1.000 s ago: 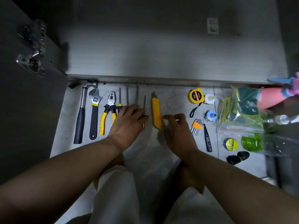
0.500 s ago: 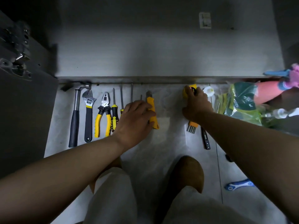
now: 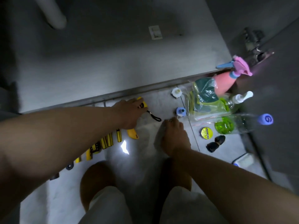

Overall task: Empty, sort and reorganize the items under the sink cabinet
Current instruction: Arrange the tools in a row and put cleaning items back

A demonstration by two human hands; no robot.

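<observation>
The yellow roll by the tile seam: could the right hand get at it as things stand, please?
Probably yes: the right hand lies close beside the yellow roll, with only bare floor between them.

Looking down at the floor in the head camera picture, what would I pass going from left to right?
yellow-handled tools → yellow tape measure, held by the left hand → small blue-capped item → round yellow tin → clear bottle with a purple cap, lying on its side.
</observation>
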